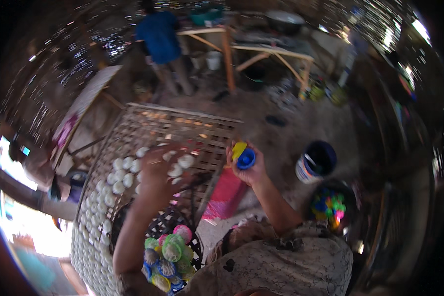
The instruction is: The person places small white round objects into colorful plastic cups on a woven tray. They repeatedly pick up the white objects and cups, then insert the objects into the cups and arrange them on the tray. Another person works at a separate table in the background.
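Observation:
My right hand (254, 172) is closed around a small blue plastic cup (246, 159). A yellow plastic piece (239, 150) rests against the cup's rim in the same hand. Over the woven slatted rack (204, 130), my left hand (158, 167) is smeared by motion, so its fingers and anything in them cannot be made out. Round white lumps (118, 187) lie in rows on the rack near and under that hand. Below my left forearm, a dark openwork basket (170, 219) holds green, pink, blue and yellow plastic cups (172, 247), several with pale stuff in them.
A pink sack (224, 195) stands beside the rack. To the right are a bucket (315, 162) and a dark basin (330, 204) of bright plastic pieces. A person in a blue shirt (158, 37) stands at a wooden table (202, 31) far back; another wooden table (271, 50) carries a wide pan.

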Action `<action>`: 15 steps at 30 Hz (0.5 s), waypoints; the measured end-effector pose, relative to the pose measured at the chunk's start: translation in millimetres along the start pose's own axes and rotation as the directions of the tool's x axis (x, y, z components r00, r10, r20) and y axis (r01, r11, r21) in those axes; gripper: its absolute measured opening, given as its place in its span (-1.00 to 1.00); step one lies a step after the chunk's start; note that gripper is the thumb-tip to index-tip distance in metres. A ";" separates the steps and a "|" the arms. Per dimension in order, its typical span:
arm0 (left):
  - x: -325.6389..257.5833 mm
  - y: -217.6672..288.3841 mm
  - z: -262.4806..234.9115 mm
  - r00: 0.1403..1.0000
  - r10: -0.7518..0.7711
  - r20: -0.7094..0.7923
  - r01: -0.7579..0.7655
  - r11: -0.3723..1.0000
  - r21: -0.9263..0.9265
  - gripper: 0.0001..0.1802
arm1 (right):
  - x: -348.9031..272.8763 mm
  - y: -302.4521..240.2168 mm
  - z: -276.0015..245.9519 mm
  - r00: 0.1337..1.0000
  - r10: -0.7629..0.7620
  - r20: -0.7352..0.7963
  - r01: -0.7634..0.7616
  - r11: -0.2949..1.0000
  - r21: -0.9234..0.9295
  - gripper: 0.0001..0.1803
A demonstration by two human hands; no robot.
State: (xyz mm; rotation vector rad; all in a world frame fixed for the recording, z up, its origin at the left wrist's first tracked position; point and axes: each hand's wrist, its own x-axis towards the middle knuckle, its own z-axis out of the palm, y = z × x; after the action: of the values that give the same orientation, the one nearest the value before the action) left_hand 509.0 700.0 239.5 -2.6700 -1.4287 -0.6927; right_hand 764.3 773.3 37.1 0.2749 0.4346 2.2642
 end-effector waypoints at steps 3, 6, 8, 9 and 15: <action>-39.0 -10.6 -35.6 0.964 -0.255 -0.082 0.249 0.966 -0.072 -0.46 | -57.7 -82.0 -41.9 0.892 -0.452 -0.005 0.451 0.891 -0.051 -0.55; -87.4 -37.9 -62.6 0.946 -0.322 -0.033 0.323 0.940 0.105 -0.51 | -147.4 -159.1 -101.4 0.512 -0.794 -0.328 0.833 0.552 -0.035 -0.61; -126.3 -57.6 -72.7 0.920 -0.386 -0.062 0.391 0.914 0.112 -0.57 | -219.2 -188.3 -139.5 0.219 -0.925 -0.309 0.954 0.269 -0.131 -0.57; -143.7 -67.3 -80.3 0.920 -0.388 -0.055 0.392 0.906 0.162 -0.60 | -252.4 -200.0 -151.2 0.086 -0.959 -0.271 0.988 0.118 -0.102 -0.53; -213.6 -66.1 -102.0 0.831 -0.511 -0.219 0.553 0.800 0.233 -0.67 | -339.0 -212.6 -142.9 -0.353 -0.815 -0.460 0.923 -0.383 -0.030 -0.06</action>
State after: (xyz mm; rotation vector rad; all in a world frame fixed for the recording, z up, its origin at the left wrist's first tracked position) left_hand 316.9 547.0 234.4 -1.9521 -2.0774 -0.6223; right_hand 1083.9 620.1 -197.2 -0.2781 0.8426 0.2911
